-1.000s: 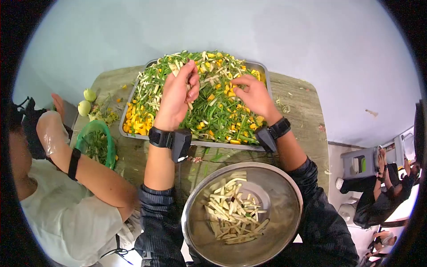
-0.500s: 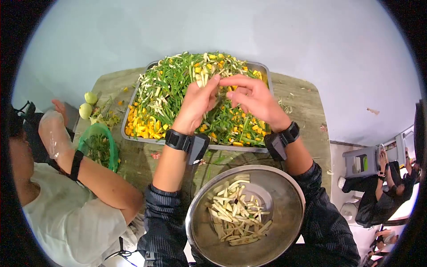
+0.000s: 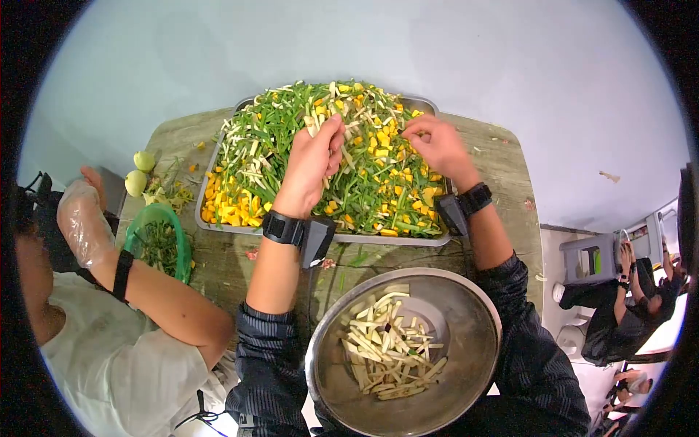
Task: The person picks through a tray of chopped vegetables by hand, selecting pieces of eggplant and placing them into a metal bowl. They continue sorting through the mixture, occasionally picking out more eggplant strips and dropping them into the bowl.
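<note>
A metal tray (image 3: 342,239) is heaped with green cut vegetables (image 3: 273,138), yellow cubes (image 3: 237,206) and pale strips. My left hand (image 3: 314,162) is closed around several pale strips (image 3: 318,115) above the heap. To its right, my right hand (image 3: 439,148) is over the tray's right part with its fingers pinched together; whatever is between the fingertips is too small to make out. Nearer to me, a round metal bowl (image 3: 466,349) holds pale cut strips (image 3: 393,349).
At the left a person (image 3: 145,328) with a gloved hand (image 3: 84,222) sits beside a green basket (image 3: 191,247) of greens. Two pale round vegetables (image 3: 136,183) lie on the wooden table (image 3: 502,182). Another person (image 3: 626,313) and a grey stool (image 3: 582,258) are at the right.
My right hand has moved right, away from my left hand, uncovering yellow cubes. My left hand still holds strips and has shifted slightly.
</note>
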A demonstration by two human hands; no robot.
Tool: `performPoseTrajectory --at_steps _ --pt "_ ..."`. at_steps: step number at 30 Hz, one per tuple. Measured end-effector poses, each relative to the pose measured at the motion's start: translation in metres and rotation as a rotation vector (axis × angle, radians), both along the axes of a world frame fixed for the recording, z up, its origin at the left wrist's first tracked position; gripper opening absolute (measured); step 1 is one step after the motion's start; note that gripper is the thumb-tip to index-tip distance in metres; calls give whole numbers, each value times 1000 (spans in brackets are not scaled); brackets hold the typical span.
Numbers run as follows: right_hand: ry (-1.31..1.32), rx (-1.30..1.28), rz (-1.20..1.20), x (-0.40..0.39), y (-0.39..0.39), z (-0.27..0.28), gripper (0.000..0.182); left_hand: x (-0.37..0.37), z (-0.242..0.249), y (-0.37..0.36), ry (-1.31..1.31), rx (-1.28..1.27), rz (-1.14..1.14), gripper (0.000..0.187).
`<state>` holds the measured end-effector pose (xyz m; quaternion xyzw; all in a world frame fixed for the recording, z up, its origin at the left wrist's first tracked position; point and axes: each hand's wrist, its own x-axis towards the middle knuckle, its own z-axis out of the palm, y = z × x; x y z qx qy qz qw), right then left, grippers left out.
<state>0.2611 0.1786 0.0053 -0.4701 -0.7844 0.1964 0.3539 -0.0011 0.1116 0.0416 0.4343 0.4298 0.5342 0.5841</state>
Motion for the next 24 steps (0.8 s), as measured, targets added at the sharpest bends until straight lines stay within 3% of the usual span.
performPoseTrajectory --at_steps 8,13,19,23,24 --pt "-67 114 50 0 5 -13 30 -1 1 -1 -8 3 -21 29" --pt "227 -222 -84 0 -1 2 35 -1 3 -2 -7 3 -27 28" --pt "676 -368 29 -1 -13 34 32 -1 5 -3 -22 5 -29 27" --pt "698 -577 144 1 -14 28 31 -1 5 -4 -1 -3 -40 26" --pt "541 -528 120 0 -12 24 30 -1 5 -4 -6 -2 -50 26"
